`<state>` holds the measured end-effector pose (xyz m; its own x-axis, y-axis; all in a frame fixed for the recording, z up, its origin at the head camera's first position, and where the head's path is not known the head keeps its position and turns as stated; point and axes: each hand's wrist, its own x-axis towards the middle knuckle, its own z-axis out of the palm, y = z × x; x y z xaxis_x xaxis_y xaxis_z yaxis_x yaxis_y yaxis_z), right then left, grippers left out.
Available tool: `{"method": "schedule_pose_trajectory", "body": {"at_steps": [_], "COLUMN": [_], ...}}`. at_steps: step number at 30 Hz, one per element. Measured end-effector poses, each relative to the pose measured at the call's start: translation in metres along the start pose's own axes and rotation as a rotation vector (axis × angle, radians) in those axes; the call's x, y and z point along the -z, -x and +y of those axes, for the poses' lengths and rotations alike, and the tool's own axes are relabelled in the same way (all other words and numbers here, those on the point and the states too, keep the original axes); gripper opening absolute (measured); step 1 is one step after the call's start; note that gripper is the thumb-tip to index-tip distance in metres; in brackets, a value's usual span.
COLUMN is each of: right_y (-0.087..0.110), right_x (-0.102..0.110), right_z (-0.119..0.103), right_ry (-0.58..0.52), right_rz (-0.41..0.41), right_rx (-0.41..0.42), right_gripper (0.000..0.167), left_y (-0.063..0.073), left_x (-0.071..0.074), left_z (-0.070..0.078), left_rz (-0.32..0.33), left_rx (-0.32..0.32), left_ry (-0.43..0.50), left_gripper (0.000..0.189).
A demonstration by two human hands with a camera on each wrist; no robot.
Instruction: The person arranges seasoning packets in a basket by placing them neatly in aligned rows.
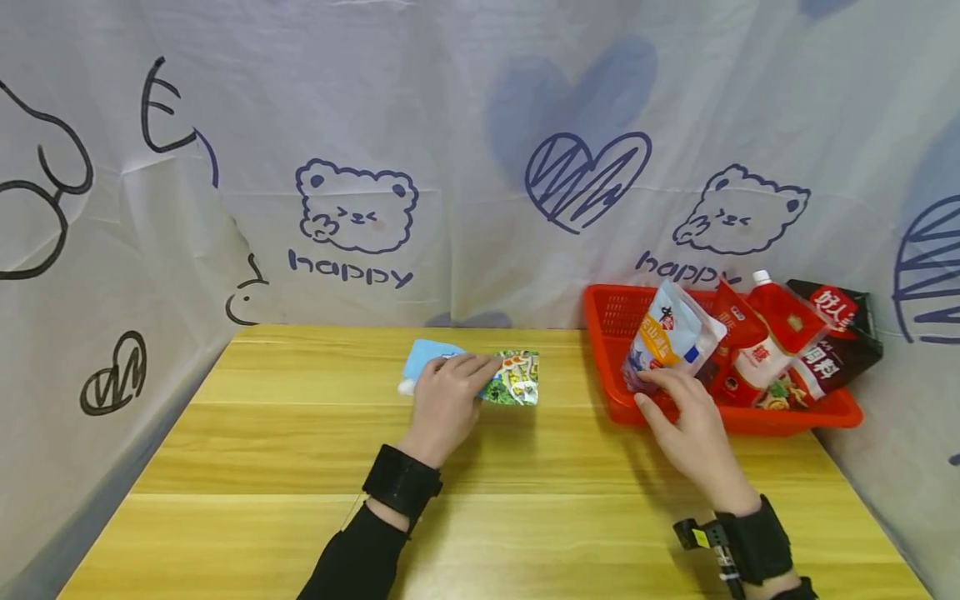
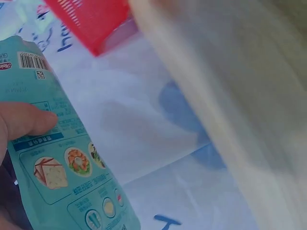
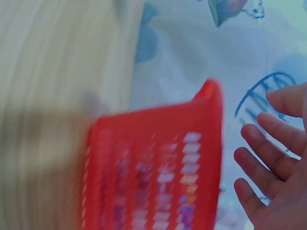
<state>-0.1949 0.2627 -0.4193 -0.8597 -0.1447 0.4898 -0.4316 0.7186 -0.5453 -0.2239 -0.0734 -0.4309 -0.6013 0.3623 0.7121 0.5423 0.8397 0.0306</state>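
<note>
Over the back of the table, my left hand grips a light blue printed pouch, with a white knob at its left end and a colourful food-picture end to the right of the fingers. Its back, with a barcode and food pictures, faces the left wrist view, where the thumb presses on that teal pouch. At the near side of the red basket, my right hand has its fingers apart, close to a blue-and-white salt pouch. The right wrist view shows the fingers loosely spread, holding nothing.
Inside the basket, right of the salt pouch, stand a red pouch, a white-capped sugar pouch and a black seasoning bag. The wooden table ends at a hanging cloth with drawings.
</note>
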Motion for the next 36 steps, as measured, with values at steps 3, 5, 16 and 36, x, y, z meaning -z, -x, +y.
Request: {"method": "schedule_pose_trajectory", "body": {"at_steps": [3,5,16,36], "right_y": [-0.004,-0.007,-0.031,-0.043], "right_x": [-0.004,-0.008,-0.038,-0.072], "right_z": [-0.013,-0.023,-0.067,-0.097], "right_ry": [-0.038,-0.074,-0.275,-0.806], "right_rz": [0.026,0.033,-0.076,-0.22], "right_rx": [0.005,0.02,-0.021,-0.414], "right_gripper": [0.03,0.031,0.037,0.06], "left_y": [-0.001,-0.001,-0.002,0.003], "left_x": [0.009,0.014,0.028,0.025], "left_z": [0.003,0.005,0.014,0.017], "left_rz": [0.066,0.101,0.202,0.133], "left_rx": [-0.009,-0.015,-0.062,-0.069], "left_ry": [-0.016,-0.019,-0.027,-0.012], "left_gripper": [0.041,0.042,0.033,0.046]}}
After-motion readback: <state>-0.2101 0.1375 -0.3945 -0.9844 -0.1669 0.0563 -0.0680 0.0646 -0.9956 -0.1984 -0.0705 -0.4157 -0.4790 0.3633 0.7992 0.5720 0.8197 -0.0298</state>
